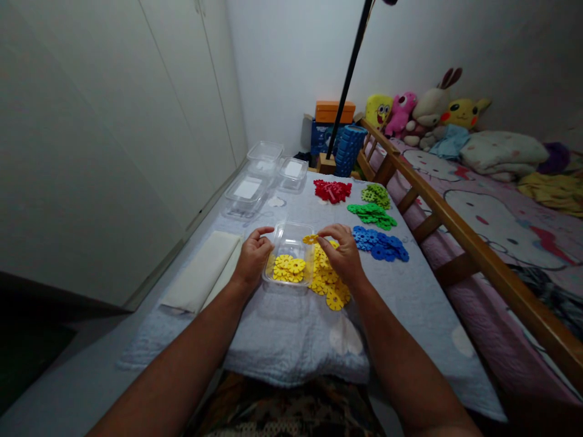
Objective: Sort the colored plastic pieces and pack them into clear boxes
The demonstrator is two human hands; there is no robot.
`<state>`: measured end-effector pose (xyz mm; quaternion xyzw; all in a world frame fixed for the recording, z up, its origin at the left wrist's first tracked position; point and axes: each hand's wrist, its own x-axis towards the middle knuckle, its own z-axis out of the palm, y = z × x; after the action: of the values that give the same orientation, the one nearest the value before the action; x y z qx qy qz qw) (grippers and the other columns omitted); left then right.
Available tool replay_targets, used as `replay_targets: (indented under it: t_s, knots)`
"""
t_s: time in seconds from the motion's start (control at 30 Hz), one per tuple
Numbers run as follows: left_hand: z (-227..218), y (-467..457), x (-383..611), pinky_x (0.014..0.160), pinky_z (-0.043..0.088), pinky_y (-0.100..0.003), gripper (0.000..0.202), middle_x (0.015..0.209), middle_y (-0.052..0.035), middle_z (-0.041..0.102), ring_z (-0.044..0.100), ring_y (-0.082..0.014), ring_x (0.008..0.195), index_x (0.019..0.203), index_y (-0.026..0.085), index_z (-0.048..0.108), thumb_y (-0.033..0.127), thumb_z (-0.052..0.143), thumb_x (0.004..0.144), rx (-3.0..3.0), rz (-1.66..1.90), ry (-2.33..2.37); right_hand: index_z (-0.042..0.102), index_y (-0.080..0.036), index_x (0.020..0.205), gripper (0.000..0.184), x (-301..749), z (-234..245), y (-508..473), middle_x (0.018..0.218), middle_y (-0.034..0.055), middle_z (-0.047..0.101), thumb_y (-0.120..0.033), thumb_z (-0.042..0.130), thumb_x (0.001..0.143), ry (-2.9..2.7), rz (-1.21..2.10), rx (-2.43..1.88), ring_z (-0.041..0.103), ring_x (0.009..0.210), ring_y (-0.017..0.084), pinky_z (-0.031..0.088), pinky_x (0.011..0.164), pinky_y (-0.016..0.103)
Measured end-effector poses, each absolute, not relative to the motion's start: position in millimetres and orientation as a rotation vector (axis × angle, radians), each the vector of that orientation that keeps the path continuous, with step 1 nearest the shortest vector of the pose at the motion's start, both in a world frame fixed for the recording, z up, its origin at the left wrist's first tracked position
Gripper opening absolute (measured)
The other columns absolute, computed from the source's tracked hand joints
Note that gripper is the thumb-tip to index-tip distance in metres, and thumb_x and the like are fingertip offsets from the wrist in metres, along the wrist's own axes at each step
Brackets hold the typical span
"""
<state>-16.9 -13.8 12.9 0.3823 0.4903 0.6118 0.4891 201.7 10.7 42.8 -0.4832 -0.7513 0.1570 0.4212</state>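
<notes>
A clear plastic container (pixel 286 287) stands on the cloth in front of me, with several yellow flower-shaped discs (pixel 288 267) lying inside. My left hand (pixel 253 257) is closed at the container's left side, its fingertips at the wall. Between thumb and fingers, my right hand (pixel 342 250) pinches a yellow flower-shaped disc (pixel 310 239) just over the container's right rim. Under and beside that hand spreads a pile of yellow discs (pixel 336 298), partly hidden by it and touching or very near the container.
Piles of red pieces (pixel 333 191), light green discs (pixel 376 195), green discs (pixel 372 216) and blue discs (pixel 381 244) lie to the right. Clear containers (pixel 246 193) stand at the back left. A folded cream cloth (pixel 200 273) lies left; a wooden bed rail (pixel 437 212) borders the right.
</notes>
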Motion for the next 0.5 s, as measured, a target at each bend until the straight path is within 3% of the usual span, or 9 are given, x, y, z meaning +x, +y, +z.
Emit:
replay_targets:
  t_s: [0.2, 0.4, 0.5]
  knots:
    - [14.6, -14.2, -16.0, 0.047, 0.019, -0.022, 0.045, 0.057, 0.0114, 0.037, 0.028, -0.0071, 0.048, 0.109, 0.016, 0.06, 0.022, 0.066, 0.065, 0.923, 1.492, 1.19, 0.076, -0.028, 0.088, 0.011, 189.8, 35.8, 2.5, 0.132, 0.0041, 0.065, -0.023, 0.066, 0.086, -2.164, 0.355, -1.171, 0.043, 0.134, 0.028, 0.026, 0.115, 0.05]
    - [16.0, -15.5, -15.8, 0.047, 0.02, -0.022, 0.045, 0.056, 0.0115, 0.037, 0.029, -0.0072, 0.047, 0.109, 0.016, 0.06, 0.022, 0.065, 0.064, 0.921, 1.487, 1.19, 0.075, -0.025, 0.082, 0.011, 186.9, 31.7, 2.2, 0.142, 0.0042, 0.061, -0.021, 0.065, 0.083, -2.293, 0.406, -1.206, 0.035, 0.143, 0.032, 0.019, 0.119, 0.056]
    - [17.7, -16.5, -15.4, 0.047, 0.02, -0.022, 0.045, 0.056, 0.0115, 0.038, 0.029, -0.0072, 0.047, 0.109, 0.016, 0.06, 0.022, 0.066, 0.065, 0.912, 1.488, 1.181, 0.077, -0.026, 0.089, 0.013, 185.0, 31.9, 1.2, 0.144, 0.0057, 0.059, -0.024, 0.065, 0.085, -2.293, 0.387, -1.252, 0.034, 0.143, 0.033, 0.018, 0.119, 0.058]
